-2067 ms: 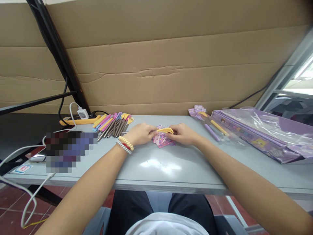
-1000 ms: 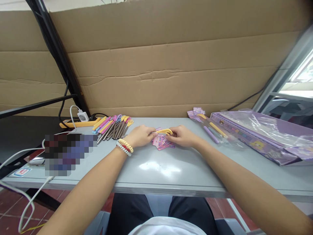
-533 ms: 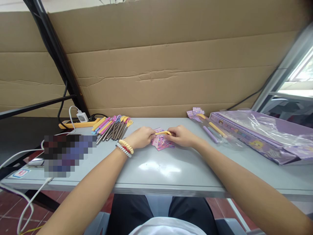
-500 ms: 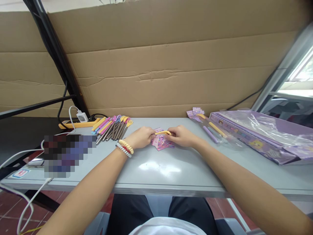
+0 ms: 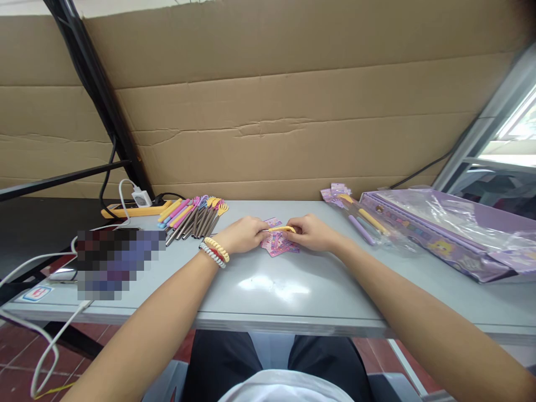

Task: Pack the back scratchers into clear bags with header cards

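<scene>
Between my two hands, over the table's middle, a back scratcher lies sideways, its yellow claw head [image 5: 281, 229] showing. My left hand [image 5: 242, 234], wearing bracelets at the wrist, is closed on its thin shaft by the base of the head. The fingers of my right hand [image 5: 309, 232] pinch the tips of the claw. Beneath them lies a loose pile of pink and purple printed cards [image 5: 275, 244]. Left of my hands is a heap of back scratchers [image 5: 196, 216] with metal shafts and coloured handles.
To the right lie several back scratchers in clear plastic bags [image 5: 360, 222]. Beyond them stands a purple printed box [image 5: 444, 245] with clear plastic over it. A yellow power strip [image 5: 138, 211] with a white charger and cables sits at the back left. Cardboard [image 5: 268, 151] walls the rear.
The yellow claw head has turned and tilted slightly between my fingers. Both hands stay at nearly the same place, and the camera view shifts a little.
</scene>
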Available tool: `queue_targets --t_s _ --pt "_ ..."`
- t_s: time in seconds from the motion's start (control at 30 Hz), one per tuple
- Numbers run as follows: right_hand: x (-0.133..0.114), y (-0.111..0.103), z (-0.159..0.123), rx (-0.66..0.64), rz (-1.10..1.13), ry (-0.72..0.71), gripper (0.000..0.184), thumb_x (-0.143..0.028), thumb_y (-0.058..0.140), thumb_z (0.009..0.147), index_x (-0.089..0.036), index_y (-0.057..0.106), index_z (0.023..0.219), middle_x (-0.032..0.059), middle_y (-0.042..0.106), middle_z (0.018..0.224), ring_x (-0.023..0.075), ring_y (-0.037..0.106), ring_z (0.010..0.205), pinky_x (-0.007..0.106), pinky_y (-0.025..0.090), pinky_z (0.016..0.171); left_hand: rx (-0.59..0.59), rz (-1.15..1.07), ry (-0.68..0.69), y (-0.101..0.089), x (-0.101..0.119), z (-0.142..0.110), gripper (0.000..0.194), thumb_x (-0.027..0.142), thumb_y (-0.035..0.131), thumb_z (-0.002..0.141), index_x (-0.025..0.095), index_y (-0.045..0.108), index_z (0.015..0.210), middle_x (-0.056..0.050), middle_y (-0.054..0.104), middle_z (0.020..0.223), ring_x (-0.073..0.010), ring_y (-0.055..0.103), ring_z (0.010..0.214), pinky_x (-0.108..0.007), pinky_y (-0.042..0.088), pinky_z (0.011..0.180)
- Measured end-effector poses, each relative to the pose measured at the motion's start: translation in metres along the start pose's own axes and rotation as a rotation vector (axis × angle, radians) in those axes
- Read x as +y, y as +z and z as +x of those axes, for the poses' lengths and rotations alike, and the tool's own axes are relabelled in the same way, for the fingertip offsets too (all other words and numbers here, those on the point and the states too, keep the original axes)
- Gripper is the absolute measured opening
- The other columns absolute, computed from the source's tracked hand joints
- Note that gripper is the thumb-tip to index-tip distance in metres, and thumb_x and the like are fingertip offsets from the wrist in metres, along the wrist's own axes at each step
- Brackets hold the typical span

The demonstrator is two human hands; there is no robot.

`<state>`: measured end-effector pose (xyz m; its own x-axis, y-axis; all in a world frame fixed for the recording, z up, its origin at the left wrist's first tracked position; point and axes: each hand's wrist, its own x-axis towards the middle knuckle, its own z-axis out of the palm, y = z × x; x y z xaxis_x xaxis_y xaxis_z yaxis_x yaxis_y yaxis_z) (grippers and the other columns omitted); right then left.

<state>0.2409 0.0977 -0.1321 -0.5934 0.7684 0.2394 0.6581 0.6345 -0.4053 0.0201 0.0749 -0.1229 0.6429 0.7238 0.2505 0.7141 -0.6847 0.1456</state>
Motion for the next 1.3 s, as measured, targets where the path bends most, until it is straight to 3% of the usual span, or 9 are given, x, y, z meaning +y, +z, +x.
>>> queue_targets --t_s 1.3 --pt "-0.0021 -0.0031 -0.0007 -0.122 -0.030 0.055 0.030 -0.044 0.051 0.077 -0.018 0.047 0.063 -0.0034 0.044 0.053 0.0088 0.035 0.050 0.024 0.022 0.049 -0.100 -0.008 -0.093 0.0025 -0.0027 -0.0005 0.032 0.037 0.036 0.088 0.020 0.061 0.076 -0.005 0.064 0.075 -0.0164 0.055 0.064 -0.027 0.037 0.059"
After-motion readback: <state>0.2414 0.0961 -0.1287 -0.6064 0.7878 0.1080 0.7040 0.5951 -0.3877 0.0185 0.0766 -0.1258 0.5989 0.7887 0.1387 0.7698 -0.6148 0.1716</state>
